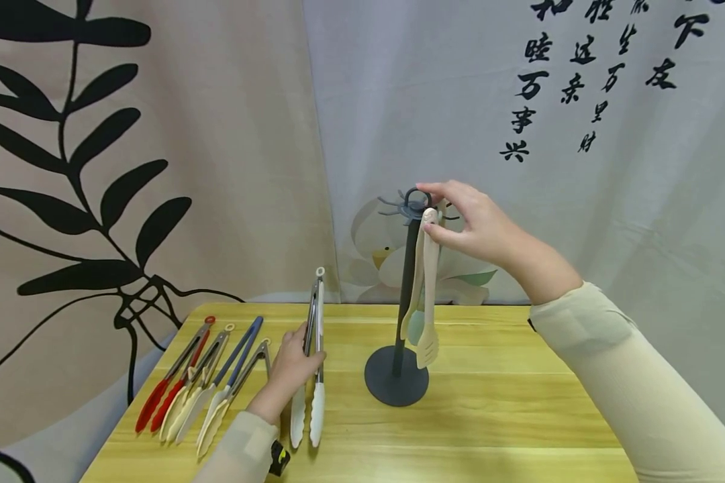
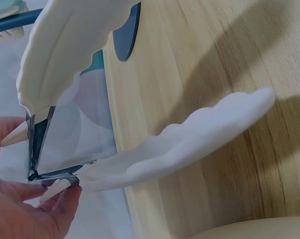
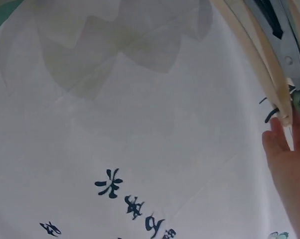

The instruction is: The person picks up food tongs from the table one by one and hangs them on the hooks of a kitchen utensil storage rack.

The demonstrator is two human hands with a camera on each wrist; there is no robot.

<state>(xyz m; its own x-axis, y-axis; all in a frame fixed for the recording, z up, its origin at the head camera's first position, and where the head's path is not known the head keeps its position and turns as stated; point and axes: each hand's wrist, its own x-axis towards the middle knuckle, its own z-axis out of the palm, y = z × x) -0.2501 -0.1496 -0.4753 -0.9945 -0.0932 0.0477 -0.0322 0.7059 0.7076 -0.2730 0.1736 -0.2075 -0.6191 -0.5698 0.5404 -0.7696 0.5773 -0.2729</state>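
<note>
As left-hand fingers hold them, metal tongs, white scalloped tips

Head view: your left hand is covering part of white-tipped tongs; fingers of your right hand are hiding part of dark stand's top; green utensil is showing only partly behind cream fork. Topmost black characters are being cut. Left wrist view: same tongs are running past top edge. Right wrist view: right edge is cutting your right hand.
</note>
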